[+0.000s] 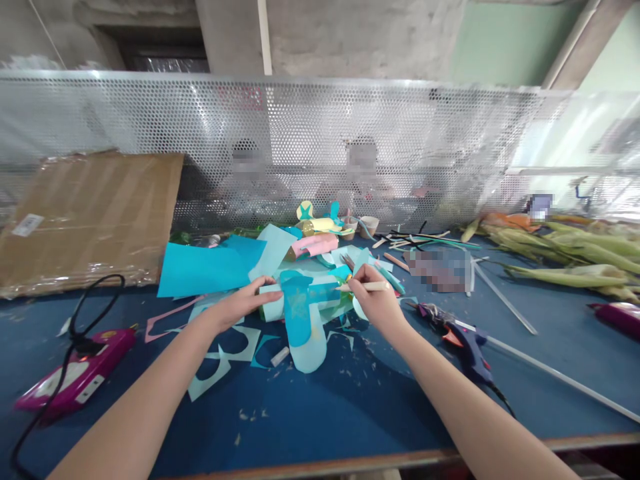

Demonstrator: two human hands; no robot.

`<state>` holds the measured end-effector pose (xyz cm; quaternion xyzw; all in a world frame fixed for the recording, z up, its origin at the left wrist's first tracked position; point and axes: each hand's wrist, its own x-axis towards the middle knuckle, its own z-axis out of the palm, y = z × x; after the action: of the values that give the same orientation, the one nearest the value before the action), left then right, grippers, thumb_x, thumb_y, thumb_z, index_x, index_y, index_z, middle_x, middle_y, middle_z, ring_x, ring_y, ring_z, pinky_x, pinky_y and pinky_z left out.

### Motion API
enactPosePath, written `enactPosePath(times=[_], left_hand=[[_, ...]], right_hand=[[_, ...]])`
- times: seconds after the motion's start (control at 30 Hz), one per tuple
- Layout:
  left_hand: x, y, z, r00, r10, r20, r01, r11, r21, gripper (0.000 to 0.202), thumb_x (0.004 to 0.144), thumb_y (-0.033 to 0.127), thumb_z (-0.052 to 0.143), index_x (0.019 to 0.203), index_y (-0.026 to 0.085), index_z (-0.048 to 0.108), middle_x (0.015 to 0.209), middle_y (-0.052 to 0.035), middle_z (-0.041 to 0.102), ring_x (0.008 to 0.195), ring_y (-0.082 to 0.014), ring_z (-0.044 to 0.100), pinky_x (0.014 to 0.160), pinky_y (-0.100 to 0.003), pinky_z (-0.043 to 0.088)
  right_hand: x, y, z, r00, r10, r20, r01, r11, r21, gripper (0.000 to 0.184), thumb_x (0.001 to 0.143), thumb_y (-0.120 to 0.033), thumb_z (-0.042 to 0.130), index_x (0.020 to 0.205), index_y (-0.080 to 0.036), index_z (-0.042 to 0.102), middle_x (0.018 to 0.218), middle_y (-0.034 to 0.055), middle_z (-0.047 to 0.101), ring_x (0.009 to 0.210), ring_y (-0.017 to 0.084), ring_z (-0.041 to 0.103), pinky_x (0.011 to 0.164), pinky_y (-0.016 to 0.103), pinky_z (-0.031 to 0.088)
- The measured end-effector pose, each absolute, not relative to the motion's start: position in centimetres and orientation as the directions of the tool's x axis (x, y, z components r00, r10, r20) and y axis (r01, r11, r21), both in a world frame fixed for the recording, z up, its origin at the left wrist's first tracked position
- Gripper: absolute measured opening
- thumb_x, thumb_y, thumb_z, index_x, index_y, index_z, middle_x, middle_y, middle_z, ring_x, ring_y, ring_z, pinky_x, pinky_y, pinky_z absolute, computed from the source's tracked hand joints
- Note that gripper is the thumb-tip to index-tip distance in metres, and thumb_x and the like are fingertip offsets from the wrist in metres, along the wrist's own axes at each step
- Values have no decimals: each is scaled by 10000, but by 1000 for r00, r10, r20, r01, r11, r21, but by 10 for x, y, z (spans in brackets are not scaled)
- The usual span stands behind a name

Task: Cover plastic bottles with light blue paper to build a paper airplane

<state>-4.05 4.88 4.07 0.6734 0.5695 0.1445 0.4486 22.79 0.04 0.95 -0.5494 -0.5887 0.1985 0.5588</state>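
Note:
My left hand (250,297) closes on the left end of a blue paper craft (299,310). The craft has a pale blue rolled body and long rounded flaps hanging toward me, the upper one darker blue with a faint star-shaped mark. My right hand (373,300) pinches a slim, pale-handled tool (376,286), perhaps a brush, with its tip near the craft's right side. Fingers hide part of that tool. Behind the craft lie a pink paper roll (317,245), a yellow paper roll (323,227) and bright blue sheets (210,267).
A glue gun (467,347) and a glue stick (565,379) lie on the right. At left are a magenta corded device (83,373) and a cardboard sheet (95,220). Paper offcuts (215,373) lie in front; corn husks (575,250) and a perforated screen (320,147) stand behind.

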Motion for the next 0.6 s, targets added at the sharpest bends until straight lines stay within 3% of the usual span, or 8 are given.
enactPosePath(times=[0.6], left_hand=[[-41, 53, 37, 319, 896, -310, 614, 53, 787, 823, 689, 741, 618, 1361, 311, 416, 1600, -45, 218, 1448, -368, 200, 1070, -419, 383]], right_hand=[[230, 2, 8, 247, 873, 421, 448, 282, -848, 182, 722, -328, 506, 611, -237, 394, 556, -54, 411, 565, 138, 394, 561, 278, 301]])
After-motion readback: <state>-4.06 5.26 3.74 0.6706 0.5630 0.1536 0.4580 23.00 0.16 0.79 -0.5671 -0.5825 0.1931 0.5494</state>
